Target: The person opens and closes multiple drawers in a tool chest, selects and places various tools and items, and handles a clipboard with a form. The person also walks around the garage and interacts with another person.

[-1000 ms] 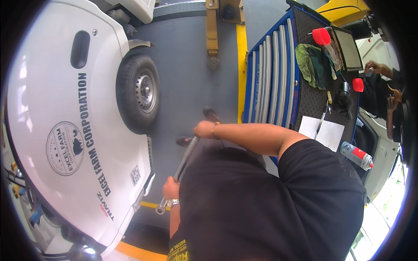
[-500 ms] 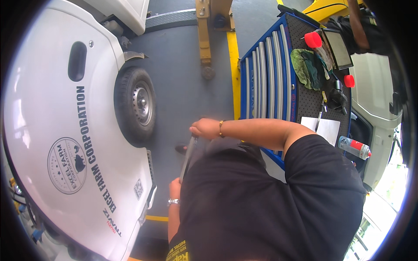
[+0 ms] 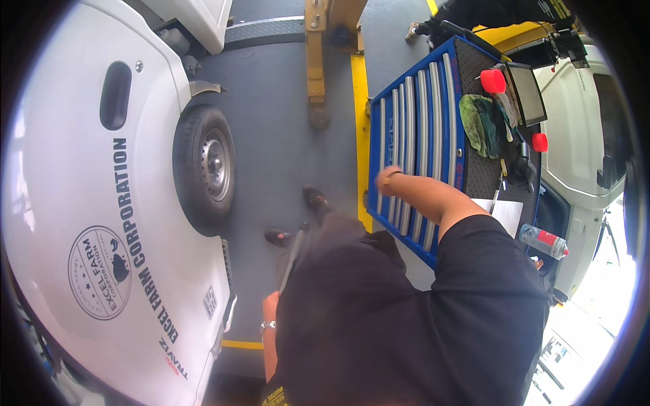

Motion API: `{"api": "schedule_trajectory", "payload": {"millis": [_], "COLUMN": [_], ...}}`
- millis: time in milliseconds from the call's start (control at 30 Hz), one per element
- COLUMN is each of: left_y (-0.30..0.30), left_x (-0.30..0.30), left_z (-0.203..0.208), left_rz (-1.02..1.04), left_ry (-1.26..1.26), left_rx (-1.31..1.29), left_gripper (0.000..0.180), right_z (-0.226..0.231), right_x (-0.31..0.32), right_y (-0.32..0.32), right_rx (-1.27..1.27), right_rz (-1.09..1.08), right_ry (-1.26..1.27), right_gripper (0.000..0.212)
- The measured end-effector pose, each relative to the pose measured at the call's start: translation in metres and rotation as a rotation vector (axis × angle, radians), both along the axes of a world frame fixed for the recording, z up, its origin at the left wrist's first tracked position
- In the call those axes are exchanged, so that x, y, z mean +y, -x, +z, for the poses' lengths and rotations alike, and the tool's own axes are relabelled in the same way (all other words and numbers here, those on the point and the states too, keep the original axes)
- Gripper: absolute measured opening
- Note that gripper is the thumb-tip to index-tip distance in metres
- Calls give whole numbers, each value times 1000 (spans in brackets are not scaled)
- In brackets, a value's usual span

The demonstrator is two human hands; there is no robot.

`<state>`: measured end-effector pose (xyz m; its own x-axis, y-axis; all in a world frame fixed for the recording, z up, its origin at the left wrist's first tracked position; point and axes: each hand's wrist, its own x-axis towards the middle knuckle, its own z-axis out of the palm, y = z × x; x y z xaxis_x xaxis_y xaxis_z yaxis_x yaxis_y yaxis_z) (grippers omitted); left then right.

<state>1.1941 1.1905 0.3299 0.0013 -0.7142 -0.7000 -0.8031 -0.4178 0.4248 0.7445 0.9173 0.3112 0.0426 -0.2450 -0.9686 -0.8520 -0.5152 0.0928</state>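
Observation:
My left hand (image 3: 270, 306) is closed round the lower end of a long, thin metal bar tool (image 3: 294, 254). The bar slants up and away in front of my dark trousers, its far end near my shoes; its exact kind is unclear. My bent right arm reaches across to the blue tool cabinet (image 3: 399, 211). There my right hand (image 3: 387, 180) hovers over or against the silver drawer edges; contact cannot be made out. Its fingers are small and partly turned away, so their pose is uncertain.
A white vehicle (image 3: 61, 183) with a black tyre (image 3: 206, 166) stands on the left. On the cabinet lie a green cloth (image 3: 479, 125), red caps (image 3: 493, 82), a white paper (image 3: 508, 216) and a spray can (image 3: 544, 241). A yellow lift arm (image 3: 315, 57) stands ahead; another person (image 3: 504, 13) is at far right.
My right hand has let go of the bar's far end and moved right to the cabinet drawers. My left hand keeps its hold. The other person has shifted.

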Motion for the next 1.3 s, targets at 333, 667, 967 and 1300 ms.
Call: {"api": "schedule_trajectory", "payload": {"millis": [333,667,967,1300], "left_y": [-52,-76,-84,-91], "left_x": [52,46,46,49], "left_z": [-8,-26,-26,-33], "left_rz": [63,110,147,224], "left_ry": [9,-41,-60,-98], "left_rx": [-70,-42,-16,47], "left_gripper": [31,32,34,36], "right_z": [-94,-8,-31,-20], "right_x": [32,-4,12,29], "right_y": [87,8,34,53], "right_rx": [371,-134,-111,-26], "right_rz": [5,214,96,223], "right_ry": [58,104,224,-48], "right_gripper": [46,27,31,32]}}
